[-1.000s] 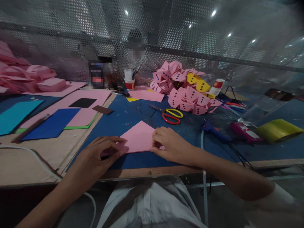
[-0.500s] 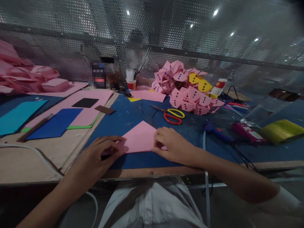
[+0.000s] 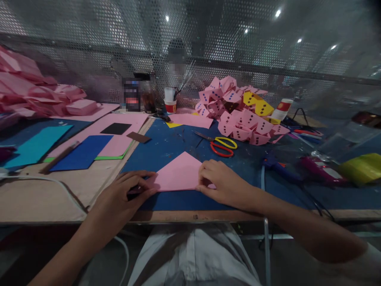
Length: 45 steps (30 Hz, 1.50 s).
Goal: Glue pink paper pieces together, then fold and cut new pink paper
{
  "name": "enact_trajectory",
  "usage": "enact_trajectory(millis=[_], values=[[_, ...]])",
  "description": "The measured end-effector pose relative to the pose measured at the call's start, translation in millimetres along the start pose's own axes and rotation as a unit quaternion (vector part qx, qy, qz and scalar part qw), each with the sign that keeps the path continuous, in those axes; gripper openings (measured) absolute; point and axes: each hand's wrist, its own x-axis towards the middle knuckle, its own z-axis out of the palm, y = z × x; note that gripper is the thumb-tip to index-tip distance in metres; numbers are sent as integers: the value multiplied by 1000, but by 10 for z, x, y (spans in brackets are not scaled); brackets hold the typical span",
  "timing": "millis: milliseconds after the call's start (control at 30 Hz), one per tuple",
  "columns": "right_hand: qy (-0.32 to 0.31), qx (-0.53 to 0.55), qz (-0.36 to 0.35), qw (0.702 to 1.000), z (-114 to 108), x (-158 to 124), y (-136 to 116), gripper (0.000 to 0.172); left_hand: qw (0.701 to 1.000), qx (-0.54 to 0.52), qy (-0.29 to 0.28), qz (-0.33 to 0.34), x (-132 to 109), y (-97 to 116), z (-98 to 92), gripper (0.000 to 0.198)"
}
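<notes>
Far left: loose stack of pink sheets against the perforated metal screen. In front of it, on the wooden board, lie a teal sheet, a dark blue sheet, a black square on pink card, and a small brown piece.

Left hand: palm down at the near edge of the blue mat. Fingers and thumb are curled in, pinched onto the left corner of the pink paper.

Pink paper: flat on the blue mat, dead centre, close to the table's front edge. It is folded to a triangle with the apex pointing away from the person and the long edge nearest them. It spans the gap between the two hands.

Right hand: knuckles up, fingers bent, tips closed down on the paper's right corner. A sliver of pink shows under the palm.

Behind the paper: red-and-yellow scissors lie well apart from it on the mat. A red-and-white cup stands near the screen.

Right of centre: heap of folded pink pieces with dark dots, and a few yellow ones in it. Further right are a blue glue gun, a magenta tool (blurred) and a yellow roll.
</notes>
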Motion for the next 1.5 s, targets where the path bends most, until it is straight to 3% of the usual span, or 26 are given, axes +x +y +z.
enact_trajectory(millis=[1067, 1267, 1500], values=[[0, 12, 6, 1000, -1, -4, 10, 15, 997, 72, 13, -21, -82, -148, -211, 42], [3, 4, -2, 1000, 1, -5, 19, 16, 996, 53, -10, 77, -67, -30, -64, 26], [1, -7, -13, 1000, -32, -10, 39, 13, 990, 50, -16, 133, 57, 194, 209, 19]])
